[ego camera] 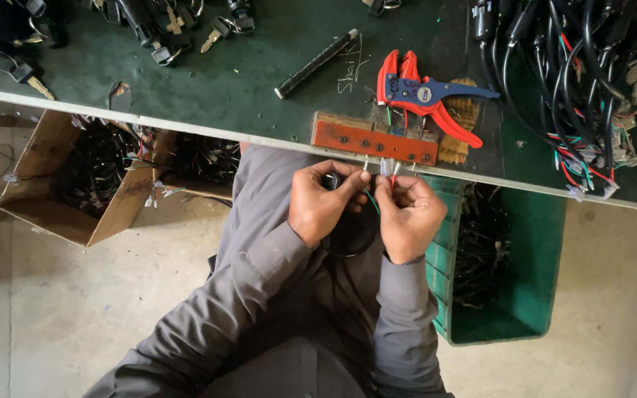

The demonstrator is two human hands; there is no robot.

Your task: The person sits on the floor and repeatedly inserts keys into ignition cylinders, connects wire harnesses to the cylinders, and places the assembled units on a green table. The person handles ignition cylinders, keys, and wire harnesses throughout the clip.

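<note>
Pinching thin coloured wires (371, 193) at the bench (245, 88) edge, the left hand (321, 206) and right hand (407, 215) meet just below a red-brown block (374, 141) fixed to the rim. The left also grips a black cable loop (348, 232) over the lap. Beyond the block lies a red and blue wire stripper (422, 92), a black rod (317, 63) to its left, tangled harnesses (576, 81) to its right. A cardboard box (75, 184) and a green crate (517, 273) flank the knees.
</note>
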